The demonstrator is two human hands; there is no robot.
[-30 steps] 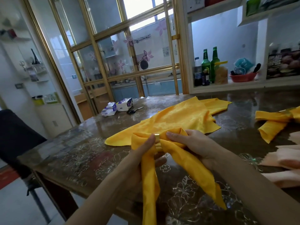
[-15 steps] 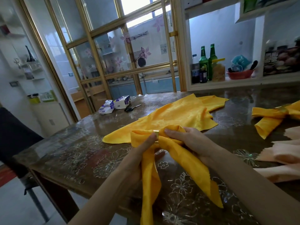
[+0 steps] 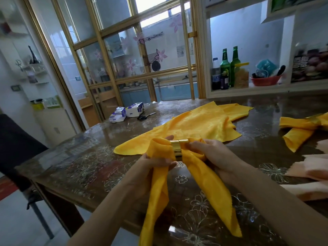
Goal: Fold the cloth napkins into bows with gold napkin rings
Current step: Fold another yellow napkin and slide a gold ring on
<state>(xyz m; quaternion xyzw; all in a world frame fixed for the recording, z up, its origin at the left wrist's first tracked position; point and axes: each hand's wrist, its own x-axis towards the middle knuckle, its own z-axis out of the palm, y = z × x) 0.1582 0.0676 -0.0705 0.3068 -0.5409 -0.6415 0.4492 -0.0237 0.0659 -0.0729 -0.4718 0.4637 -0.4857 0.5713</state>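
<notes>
A yellow napkin (image 3: 200, 183) is held up just above the table (image 3: 79, 166), near its front edge. It is pulled through a gold ring (image 3: 178, 148) at its middle, so a loop is made on each side. Two long tails are left hanging down past the front edge.

The left loop is gripped by the left hand (image 3: 152, 163), with the thumb underneath and a fingertip seen behind the top. The right loop is pinched by the right hand (image 3: 213, 153), its fingers curled round the cloth right beside the ring. Whether the ring itself is touched by those fingers cannot be told for sure.

Behind the hands, another yellow cloth (image 3: 195, 126) is spread flat on the table. At the right edge a finished yellow bow (image 3: 301, 128) is laid, and pale pink napkins (image 3: 310, 171) are seen near it. Two tissue packs (image 3: 126, 111) and scissors (image 3: 145, 116) are set far back on the left.
</notes>
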